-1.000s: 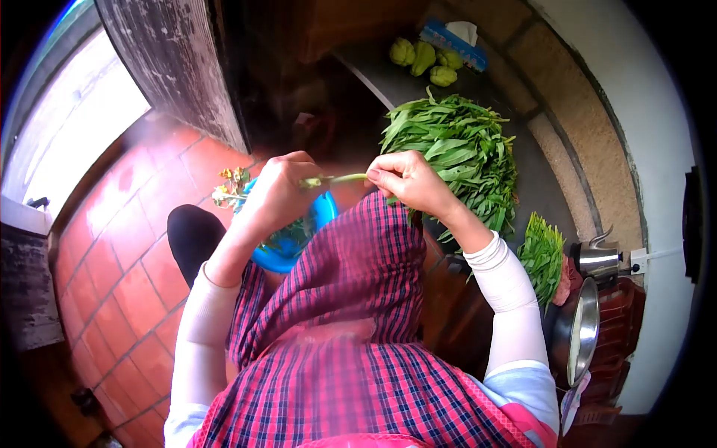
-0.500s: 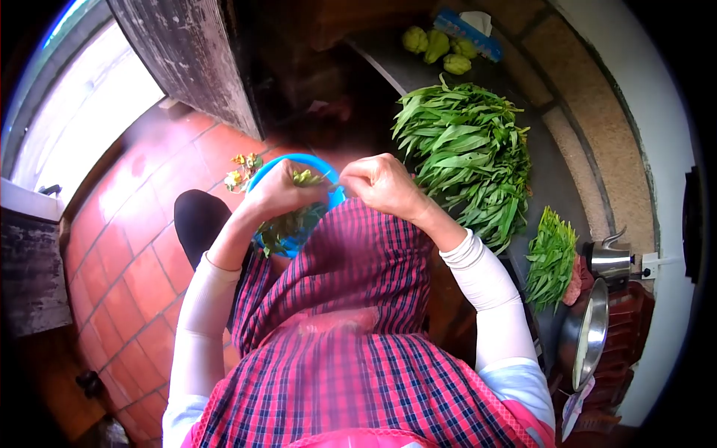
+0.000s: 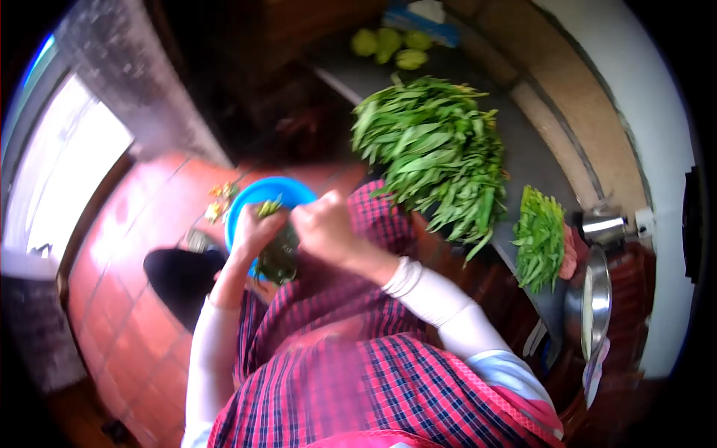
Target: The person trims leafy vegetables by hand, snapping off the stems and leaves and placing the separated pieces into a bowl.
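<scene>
My left hand (image 3: 254,233) is closed around a bunch of leafy greens (image 3: 279,257). Pale cut stem ends poke out above the fingers, and the leaves hang down below. Close beside it on the right, my right hand (image 3: 325,228) is curled into a fist; whatever its fingers hold, if anything, is hidden. Both hands are over the near side of a blue basin (image 3: 287,190), in front of my checked apron (image 3: 351,373). A big heap of long-leaved greens (image 3: 433,153) lies on the dark counter to the right.
A smaller bunch of greens (image 3: 539,239) lies farther along the counter, near a steel kettle (image 3: 603,226) and a metal pan (image 3: 597,299). Several chayotes (image 3: 388,43) sit by a blue tissue pack (image 3: 429,28). Yellowed scraps (image 3: 220,201) lie on the tiled floor.
The view has shifted, so the counter items sit farther left. My right hand has come down and left, closer to my left hand, which still grips the greens.
</scene>
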The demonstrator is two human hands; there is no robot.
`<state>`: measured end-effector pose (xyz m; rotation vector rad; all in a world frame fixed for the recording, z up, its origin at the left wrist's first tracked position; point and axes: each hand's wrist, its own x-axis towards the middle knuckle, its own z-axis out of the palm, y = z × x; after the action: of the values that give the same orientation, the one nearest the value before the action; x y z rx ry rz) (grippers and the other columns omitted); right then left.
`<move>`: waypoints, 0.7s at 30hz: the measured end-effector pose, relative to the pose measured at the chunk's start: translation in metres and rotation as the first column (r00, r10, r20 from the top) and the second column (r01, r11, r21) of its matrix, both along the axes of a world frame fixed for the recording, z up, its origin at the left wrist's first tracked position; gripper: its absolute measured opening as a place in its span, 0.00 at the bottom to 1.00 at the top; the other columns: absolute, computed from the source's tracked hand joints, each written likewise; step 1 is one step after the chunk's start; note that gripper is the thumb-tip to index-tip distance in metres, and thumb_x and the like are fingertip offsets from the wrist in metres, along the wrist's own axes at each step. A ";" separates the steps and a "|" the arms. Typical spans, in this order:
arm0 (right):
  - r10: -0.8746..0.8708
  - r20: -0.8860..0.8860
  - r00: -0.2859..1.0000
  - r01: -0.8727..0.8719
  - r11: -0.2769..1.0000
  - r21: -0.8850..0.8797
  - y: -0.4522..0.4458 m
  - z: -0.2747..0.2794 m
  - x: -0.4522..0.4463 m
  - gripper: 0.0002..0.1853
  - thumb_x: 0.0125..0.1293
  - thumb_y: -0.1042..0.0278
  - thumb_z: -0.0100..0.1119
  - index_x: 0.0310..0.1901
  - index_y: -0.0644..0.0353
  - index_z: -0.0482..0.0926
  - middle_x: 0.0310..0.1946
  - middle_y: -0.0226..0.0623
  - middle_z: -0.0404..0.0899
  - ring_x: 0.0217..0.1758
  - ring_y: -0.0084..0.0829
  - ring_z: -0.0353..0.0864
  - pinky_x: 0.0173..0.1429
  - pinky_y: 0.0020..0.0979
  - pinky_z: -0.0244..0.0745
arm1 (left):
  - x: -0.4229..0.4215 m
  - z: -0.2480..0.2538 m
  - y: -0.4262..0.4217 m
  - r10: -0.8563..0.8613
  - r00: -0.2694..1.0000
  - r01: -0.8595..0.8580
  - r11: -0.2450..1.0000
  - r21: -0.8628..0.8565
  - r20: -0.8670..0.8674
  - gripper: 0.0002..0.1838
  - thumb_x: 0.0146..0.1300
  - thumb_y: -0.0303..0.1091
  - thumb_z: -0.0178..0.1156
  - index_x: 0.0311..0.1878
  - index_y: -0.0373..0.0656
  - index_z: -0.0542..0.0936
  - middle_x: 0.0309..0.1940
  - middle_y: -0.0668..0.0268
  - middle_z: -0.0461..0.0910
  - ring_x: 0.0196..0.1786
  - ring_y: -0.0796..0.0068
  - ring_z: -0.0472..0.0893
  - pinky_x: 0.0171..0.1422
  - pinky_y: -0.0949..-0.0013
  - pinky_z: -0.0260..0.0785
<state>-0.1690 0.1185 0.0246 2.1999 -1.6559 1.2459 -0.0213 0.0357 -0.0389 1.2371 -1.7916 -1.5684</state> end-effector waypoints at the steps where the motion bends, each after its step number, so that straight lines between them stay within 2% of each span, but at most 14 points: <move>1: -0.050 0.004 0.999 0.050 0.999 0.011 -0.004 -0.018 0.005 0.07 0.57 0.71 0.56 0.23 0.58 0.75 0.17 0.40 0.74 0.23 0.39 0.79 0.32 0.37 0.68 | -0.001 -0.010 -0.002 0.067 0.998 -0.067 0.998 0.008 0.006 0.10 0.55 0.34 0.61 0.28 0.35 0.80 0.17 0.69 0.75 0.24 0.83 0.72 0.27 0.69 0.66; 3: -0.103 0.029 0.994 0.102 0.994 0.031 -0.011 -0.046 0.012 0.06 0.57 0.72 0.55 0.23 0.57 0.74 0.17 0.37 0.74 0.24 0.37 0.78 0.37 0.37 0.67 | 0.003 -0.021 -0.007 0.104 0.994 -0.103 0.995 0.012 -0.025 0.11 0.55 0.35 0.62 0.27 0.34 0.80 0.16 0.68 0.75 0.24 0.83 0.73 0.27 0.69 0.66; 5: -0.112 0.052 0.992 0.111 0.993 0.029 -0.013 -0.053 0.020 0.06 0.57 0.73 0.54 0.23 0.56 0.73 0.17 0.34 0.74 0.25 0.35 0.78 0.41 0.37 0.66 | 0.006 -0.038 -0.013 0.171 0.985 -0.170 0.979 -0.110 0.003 0.09 0.56 0.32 0.61 0.29 0.34 0.81 0.17 0.67 0.76 0.24 0.83 0.72 0.27 0.70 0.65; 7: -0.111 0.048 0.993 0.110 0.994 0.014 -0.009 -0.043 0.029 0.05 0.57 0.73 0.54 0.24 0.55 0.73 0.17 0.32 0.73 0.26 0.33 0.77 0.43 0.37 0.65 | 0.028 -0.078 -0.042 0.304 0.952 -0.305 0.915 -0.265 -0.045 0.07 0.57 0.28 0.59 0.32 0.35 0.83 0.19 0.67 0.77 0.24 0.83 0.72 0.27 0.72 0.65; 9: -0.108 0.074 0.991 0.108 0.994 0.000 -0.013 -0.057 0.028 0.05 0.57 0.73 0.55 0.25 0.56 0.73 0.18 0.32 0.73 0.26 0.32 0.76 0.44 0.36 0.64 | 0.058 -0.090 -0.062 0.348 0.930 -0.303 0.909 -0.285 0.121 0.10 0.60 0.28 0.55 0.38 0.34 0.83 0.23 0.69 0.80 0.27 0.80 0.77 0.30 0.73 0.67; 10: -0.172 -0.006 0.985 0.172 0.981 0.088 -0.018 -0.070 0.022 0.06 0.58 0.72 0.55 0.24 0.56 0.73 0.18 0.31 0.73 0.26 0.31 0.75 0.44 0.37 0.63 | 0.064 -0.092 -0.067 0.316 0.946 -0.293 0.928 -0.231 0.069 0.10 0.61 0.28 0.55 0.40 0.35 0.84 0.23 0.70 0.79 0.26 0.81 0.75 0.29 0.74 0.66; 11: -0.153 -0.031 0.988 0.156 0.978 0.137 -0.026 -0.118 0.018 0.03 0.59 0.71 0.54 0.33 0.57 0.76 0.24 0.31 0.75 0.33 0.31 0.76 0.46 0.40 0.64 | 0.067 -0.091 -0.069 0.290 0.957 -0.282 0.943 -0.178 0.018 0.11 0.63 0.28 0.54 0.41 0.36 0.84 0.22 0.71 0.78 0.25 0.83 0.74 0.29 0.75 0.64; 12: -0.112 0.000 0.994 0.106 0.944 0.312 -0.038 -0.166 0.017 0.09 0.60 0.71 0.53 0.43 0.57 0.76 0.30 0.34 0.76 0.37 0.34 0.76 0.49 0.45 0.64 | 0.064 -0.084 -0.070 0.280 0.959 -0.272 0.950 -0.152 0.032 0.11 0.65 0.30 0.55 0.44 0.37 0.84 0.22 0.74 0.75 0.23 0.86 0.69 0.26 0.78 0.60; 13: -0.035 0.064 0.997 0.000 0.878 0.480 -0.040 -0.171 0.011 0.17 0.61 0.72 0.52 0.52 0.53 0.70 0.39 0.39 0.73 0.43 0.39 0.75 0.52 0.49 0.63 | 0.061 -0.074 -0.068 0.246 0.969 -0.247 0.960 -0.131 -0.021 0.12 0.67 0.32 0.56 0.47 0.38 0.84 0.22 0.77 0.72 0.21 0.89 0.65 0.24 0.79 0.56; 15: 0.028 0.196 0.980 -0.170 0.631 0.757 -0.045 -0.178 -0.001 0.34 0.62 0.73 0.50 0.71 0.45 0.58 0.59 0.48 0.68 0.56 0.48 0.72 0.59 0.58 0.62 | 0.066 -0.067 -0.062 0.232 0.971 -0.235 0.970 -0.057 -0.060 0.14 0.66 0.32 0.57 0.51 0.35 0.82 0.22 0.77 0.71 0.21 0.89 0.65 0.25 0.80 0.55; 16: 0.028 0.164 0.986 -0.149 0.578 0.802 -0.042 -0.136 0.001 0.36 0.63 0.73 0.50 0.73 0.43 0.55 0.62 0.50 0.66 0.58 0.50 0.71 0.60 0.58 0.61 | 0.068 -0.058 -0.058 0.233 0.972 -0.233 0.972 0.015 -0.040 0.16 0.65 0.31 0.58 0.53 0.32 0.79 0.22 0.77 0.71 0.22 0.89 0.66 0.25 0.80 0.56; 17: 0.055 0.111 0.992 -0.121 0.605 0.787 -0.036 -0.108 0.001 0.33 0.62 0.72 0.52 0.70 0.45 0.60 0.62 0.49 0.67 0.59 0.48 0.71 0.60 0.56 0.63 | 0.070 -0.056 -0.056 0.245 0.969 -0.244 0.969 0.036 -0.032 0.16 0.64 0.30 0.59 0.52 0.31 0.79 0.23 0.75 0.72 0.22 0.88 0.67 0.26 0.79 0.57; 20: 0.084 0.042 0.996 -0.094 0.882 0.463 -0.008 -0.017 -0.021 0.26 0.59 0.67 0.60 0.61 0.50 0.74 0.62 0.49 0.70 0.60 0.44 0.73 0.58 0.47 0.68 | 0.066 -0.054 -0.057 0.299 0.933 -0.255 0.942 0.219 -0.199 0.12 0.62 0.28 0.61 0.48 0.35 0.81 0.22 0.74 0.75 0.22 0.88 0.67 0.26 0.79 0.58; 21: 0.040 -0.084 0.996 -0.030 0.993 0.118 0.002 0.041 -0.039 0.19 0.56 0.67 0.63 0.51 0.58 0.80 0.53 0.44 0.77 0.55 0.40 0.77 0.56 0.41 0.70 | 0.064 -0.058 -0.059 0.306 0.918 -0.237 0.933 0.270 -0.251 0.12 0.63 0.29 0.61 0.48 0.35 0.81 0.23 0.73 0.76 0.22 0.87 0.68 0.26 0.79 0.58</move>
<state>-0.2079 0.1205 0.0657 2.3239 -1.7051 1.0701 0.0426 -0.0229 -0.0974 1.2248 -1.2195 -1.7265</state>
